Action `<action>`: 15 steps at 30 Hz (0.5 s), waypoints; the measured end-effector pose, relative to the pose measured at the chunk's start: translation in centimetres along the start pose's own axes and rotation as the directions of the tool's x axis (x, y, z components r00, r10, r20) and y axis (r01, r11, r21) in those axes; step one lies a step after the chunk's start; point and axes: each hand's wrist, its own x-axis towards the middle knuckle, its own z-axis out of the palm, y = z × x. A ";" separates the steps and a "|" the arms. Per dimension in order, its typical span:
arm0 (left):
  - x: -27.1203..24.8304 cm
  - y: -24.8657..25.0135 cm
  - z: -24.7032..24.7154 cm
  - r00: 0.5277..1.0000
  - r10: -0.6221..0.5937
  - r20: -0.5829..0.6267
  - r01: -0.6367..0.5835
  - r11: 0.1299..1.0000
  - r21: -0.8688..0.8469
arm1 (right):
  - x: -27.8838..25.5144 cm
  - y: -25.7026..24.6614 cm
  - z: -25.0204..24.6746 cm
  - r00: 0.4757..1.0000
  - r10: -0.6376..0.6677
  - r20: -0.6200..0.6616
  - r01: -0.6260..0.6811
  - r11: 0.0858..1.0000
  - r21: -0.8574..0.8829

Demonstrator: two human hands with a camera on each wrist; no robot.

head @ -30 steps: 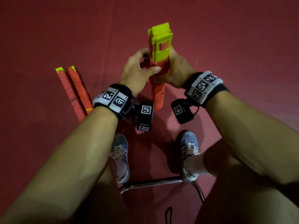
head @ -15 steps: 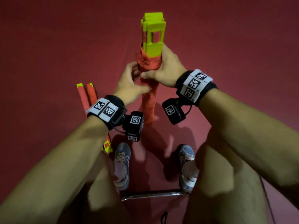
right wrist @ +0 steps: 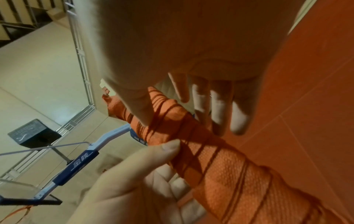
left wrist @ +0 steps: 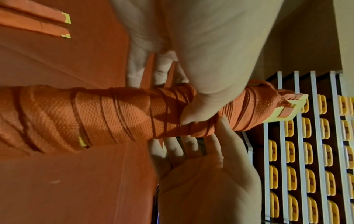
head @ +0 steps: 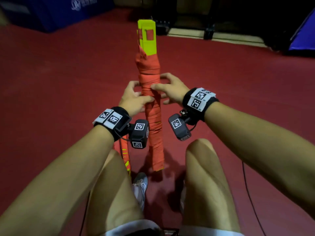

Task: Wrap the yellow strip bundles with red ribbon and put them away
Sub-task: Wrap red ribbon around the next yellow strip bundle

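The dark red floor (head: pixel 51 82) runs back to a blue padded block (head: pixel 59 12) far behind. You sit above the floor and hold the long bundle of yellow plastic strips (head: pixel 148 40) standing up between your knees. Its low end is down near your grey shoe (head: pixel 140 184); I cannot tell if it touches the floor.

The red woven ribbon (head: pixel 150 72) covers nearly all of the bundle, and only the yellow top sticks out. Your left hand (head: pixel 133 101) grips the middle, with the thumb pressed on the front and the fingers curled behind. Your right hand (head: pixel 172 89) holds the same spot from the other side, thumb on the front and fingers reaching round the back.

I think both thumbs sit there to pin the ribbon so it can't slip loose. Two more wrapped bundles (left wrist: pixel 38 22) lie on the floor by your left side. This one looks close to joining them.
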 end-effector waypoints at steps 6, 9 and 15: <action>-1.9 2.2 -0.8 1.000 0.019 -0.022 -0.020 1.000 -0.022 | -1.9 -1.5 1.5 0.999 0.036 0.031 -0.038 0.997 0.072; -2.2 3.6 -1.3 0.997 0.057 -0.058 -0.060 0.997 -0.055 | -2.4 -2.3 1.5 0.995 0.039 0.087 -0.044 0.997 0.061; -2.8 6.1 -1.7 0.990 0.055 -0.131 -0.078 0.981 -0.179 | -3.9 -3.6 1.6 0.985 0.010 0.174 -0.043 0.982 0.186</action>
